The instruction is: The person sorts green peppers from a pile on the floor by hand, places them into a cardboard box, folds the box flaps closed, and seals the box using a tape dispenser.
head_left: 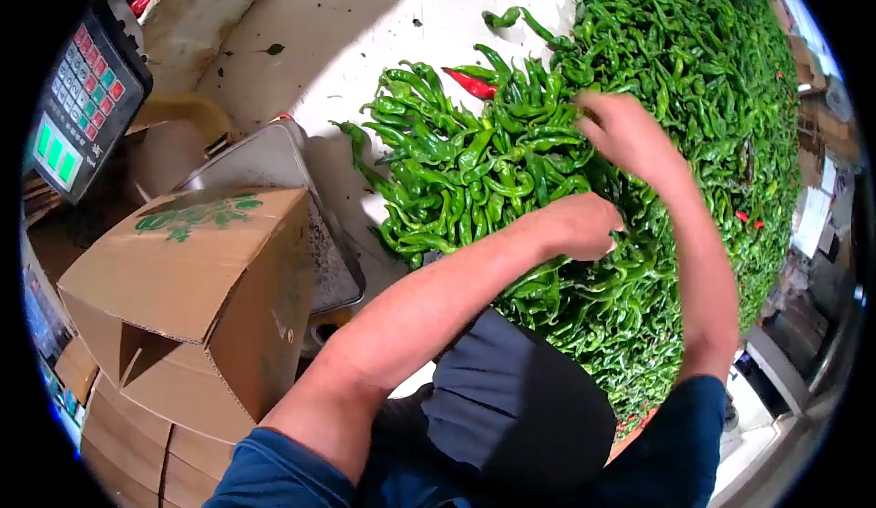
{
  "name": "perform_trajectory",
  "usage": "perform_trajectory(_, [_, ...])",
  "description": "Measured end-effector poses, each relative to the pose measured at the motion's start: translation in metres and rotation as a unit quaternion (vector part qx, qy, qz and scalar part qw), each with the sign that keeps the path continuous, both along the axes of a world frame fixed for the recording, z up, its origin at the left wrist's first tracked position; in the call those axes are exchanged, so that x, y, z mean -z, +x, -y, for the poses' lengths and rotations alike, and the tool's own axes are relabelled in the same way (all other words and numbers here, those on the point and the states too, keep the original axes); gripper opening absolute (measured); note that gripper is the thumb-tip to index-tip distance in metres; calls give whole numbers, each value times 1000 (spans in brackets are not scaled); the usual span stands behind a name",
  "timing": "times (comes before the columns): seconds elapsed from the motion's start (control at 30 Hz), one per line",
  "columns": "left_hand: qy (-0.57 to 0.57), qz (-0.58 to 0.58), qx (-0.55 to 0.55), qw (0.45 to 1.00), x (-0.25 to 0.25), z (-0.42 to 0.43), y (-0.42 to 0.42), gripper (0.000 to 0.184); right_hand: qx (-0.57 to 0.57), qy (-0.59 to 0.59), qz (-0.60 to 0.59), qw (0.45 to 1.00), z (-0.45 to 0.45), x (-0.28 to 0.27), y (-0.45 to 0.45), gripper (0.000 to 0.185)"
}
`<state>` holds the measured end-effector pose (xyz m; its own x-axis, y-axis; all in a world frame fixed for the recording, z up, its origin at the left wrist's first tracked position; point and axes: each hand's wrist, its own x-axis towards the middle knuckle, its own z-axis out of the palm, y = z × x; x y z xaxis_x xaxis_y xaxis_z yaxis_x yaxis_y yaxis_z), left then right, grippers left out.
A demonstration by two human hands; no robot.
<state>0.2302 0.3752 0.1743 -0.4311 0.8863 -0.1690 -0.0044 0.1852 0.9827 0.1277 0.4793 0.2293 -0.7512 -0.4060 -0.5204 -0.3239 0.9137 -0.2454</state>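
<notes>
- Your left hand is down among the green peppers, its fingers bent and turned away from view, mostly masked by the back of the hand; you cannot be said to grip a pepper or not, as the fingertips are hidden;
- Your right hand is just beyond it, near where the looser spread meets the big heap; its fingers are curled and a little blurred, close to the peppers, and whether anything is pinched between them cannot be told;
- The peppers you are working with lie in front of you on the white surface, with the heap rising to your right; one red pepper lies at the far side of the spread, and a few more red ones show on the heap;
- The step in hand looks like working through loose peppers by hand, both hands close together but apart;
- The next move seems to call for a light fingertip hold on single peppers, with your wrists kept clear of each other and the stems not snagged in the tangle;
- To your left stand a cardboard box, a metal tray partly behind it, and a scale with a lit display; neither hand is near them
</notes>
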Motion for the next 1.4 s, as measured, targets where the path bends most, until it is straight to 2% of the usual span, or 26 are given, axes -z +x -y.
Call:
perform_trajectory(0.03, [11, 7, -11, 1000, 10, -1, -4, 40, -28, 3, -31, 999, 18, 46, -19, 29])
perform_trajectory(0.1, [34, 26, -31, 999, 27, -1, -10, 36, -78, 34, -21, 996, 75, 101, -43, 24])
perform_trajectory(0.13, [118, 75, -100, 985, 37, 5, -7, 33, -97, 63, -9, 993, 93, 127, -47, 24])
perform_trajectory(0.17, [119, 133, -74, 981, 42, 18, -13, 31, -117, 89, 2, 989, 105, 151, -48, 24])
perform_trajectory(0.23, [18, 372, -37, 927, 46, 63, -20, 31, -154, 54, -54, 985, 110, 174, -37, 24])
perform_trajectory(0.3, [54, 421, -148, 894, 42, 96, -22, 31, -139, 61, -69, 986, 114, 189, -29, 23])
perform_trajectory(0.33, [73, 431, -242, 866, 38, 109, -22, 28, -137, 62, -93, 984, 116, 192, -24, 23])
perform_trajectory(0.37, [109, 401, -353, 838, 46, 121, -18, 26, -136, 64, -117, 982, 115, 193, -19, 22])
perform_trajectory(0.4, [80, 337, -507, 789, 52, 126, -14, 26, -166, 59, -117, 977, 115, 187, -14, 23])
perform_trajectory(0.47, [-90, 156, -709, 682, 71, 145, -4, 23, -124, 43, -93, 987, 116, 190, -12, 19])
perform_trajectory(0.5, [-141, 57, -755, 638, 78, 156, 2, 26, -101, 40, -85, 990, 112, 191, -14, 17])
perform_trajectory(0.53, [-230, -9, -734, 639, 78, 170, 4, 30, -78, 18, -76, 994, 108, 188, -20, 16])
perform_trajectory(0.57, [-284, -14, -692, 664, 83, 183, 8, 41, -58, -8, -62, 996, 107, 185, -23, 17])
perform_trajectory(0.63, [-350, -42, -658, 665, 109, 193, 13, 54, -11, -81, -70, 994, 107, 152, -46, 25])
perform_trajectory(0.67, [-356, -4, -634, 687, 122, 197, 14, 65, 44, -166, -93, 981, 102, 152, -61, 29])
perform_trajectory(0.7, [-349, -1, -638, 686, 127, 195, 11, 66, 135, -194, -74, 969, 103, 142, -82, 29])
perform_trajectory(0.77, [-335, 5, -649, 683, 137, 190, 4, 69, 197, -178, -151, 952, 103, 136, -131, 29])
perform_trajectory(0.83, [-351, 13, -633, 690, 143, 189, -11, 72, 150, -137, -195, 960, 104, 141, -181, 34])
perform_trajectory(0.93, [-401, 3, -602, 690, 135, 182, -32, 74, 71, -71, -212, 972, 97, 183, -236, 42])
perform_trajectory(0.97, [-419, -6, -572, 706, 136, 179, -38, 75, 55, -30, -141, 988, 100, 187, -247, 50])
perform_trajectory(1.03, [-459, 11, -517, 723, 125, 172, -55, 78, -28, -100, -104, 989, 102, 196, -244, 48])
perform_trajectory(1.13, [-487, -47, -412, 769, 117, 155, -70, 80, -207, 63, -38, 976, 94, 188, -207, 51])
perform_trajectory(1.2, [-483, -70, -360, 795, 115, 147, -79, 79, -225, 52, 16, 973, 81, 175, -175, 56])
perform_trajectory(1.27, [-438, -71, -338, 830, 117, 136, -84, 78, -191, 0, 180, 965, 72, 167, -138, 57])
perform_trajectory(1.33, [-404, -73, -329, 851, 119, 125, -80, 77, -241, -73, 84, 964, 45, 183, -98, 53])
perform_trajectory(1.4, [-342, -49, -337, 876, 122, 121, -69, 78, -204, -80, 130, 967, 40, 176, -88, 46])
